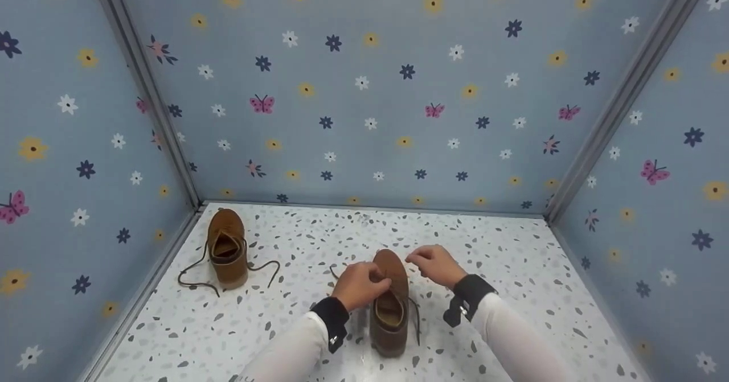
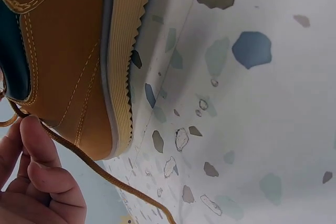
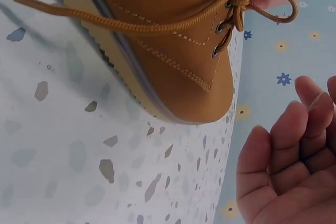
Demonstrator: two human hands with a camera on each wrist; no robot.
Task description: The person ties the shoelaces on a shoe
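Note:
A brown lace-up shoe (image 1: 400, 284) stands on the speckled surface, toe facing away. Over its laces, my left hand (image 1: 360, 286) pinches the brown shoelace (image 2: 100, 169) between thumb and fingers. The right wrist view shows a looped knot (image 3: 239, 4) at the eyelets, with the left fingertips right at it. One lace end trails across the shoe's side in that view. To the right of the toe, my right hand (image 1: 437, 265) is raised apart from the shoe, its fingers loosely bent with nothing in them.
A matching brown shoe (image 1: 230, 271) stands at the back left, its laces loose on both sides. Blue flower-printed panels (image 1: 370, 103) rise behind and on both sides of the white speckled surface (image 1: 484, 336), with grey metal strips (image 1: 145, 80) at the corners.

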